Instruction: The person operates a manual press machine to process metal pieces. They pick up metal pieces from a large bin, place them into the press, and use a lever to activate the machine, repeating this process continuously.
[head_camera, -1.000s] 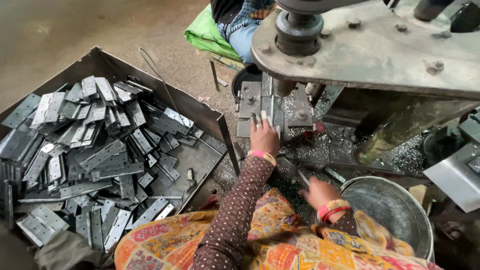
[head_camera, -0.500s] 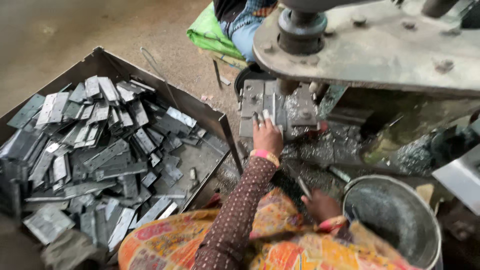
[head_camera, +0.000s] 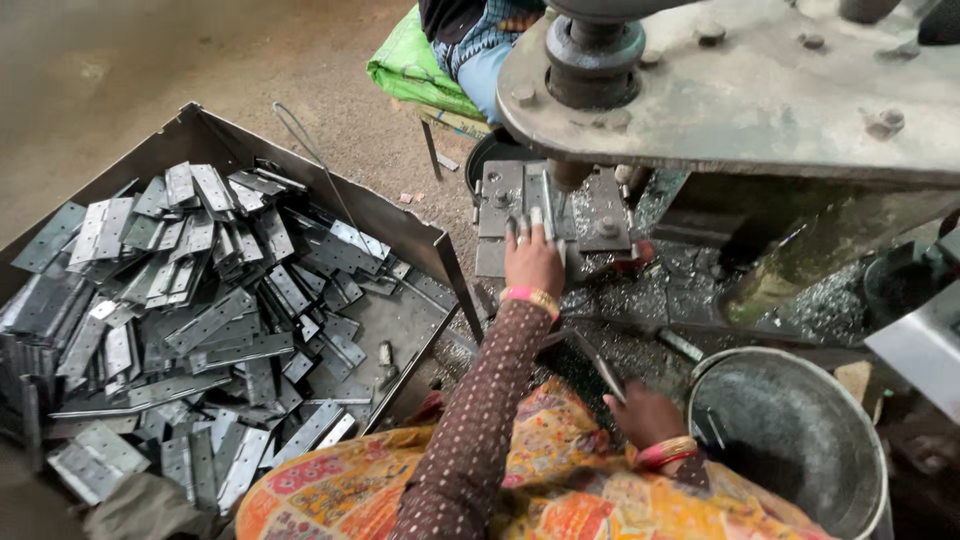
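Note:
My left hand (head_camera: 533, 262) reaches forward to the die block (head_camera: 510, 190) of a heavy press (head_camera: 760, 90). Its fingers pinch a small flat metal plate (head_camera: 547, 212) standing under the ram. Down near my lap, beside a metal bucket (head_camera: 790, 430), my right hand (head_camera: 645, 415) grips a dark flat metal strip (head_camera: 597, 368) that points up and left. Both wrists wear bangles, and the left sleeve is brown and dotted.
A large open metal tray (head_camera: 330, 190) on the left holds several loose grey hinge plates (head_camera: 200, 300). Metal chips cover the press bed (head_camera: 640, 300). Another person sits on a green cushion (head_camera: 415, 75) behind the press. The floor is bare concrete (head_camera: 120, 70).
My left hand stays at the die block. My right hand has dropped slightly toward my lap, next to the bucket. The camera has shifted a little.

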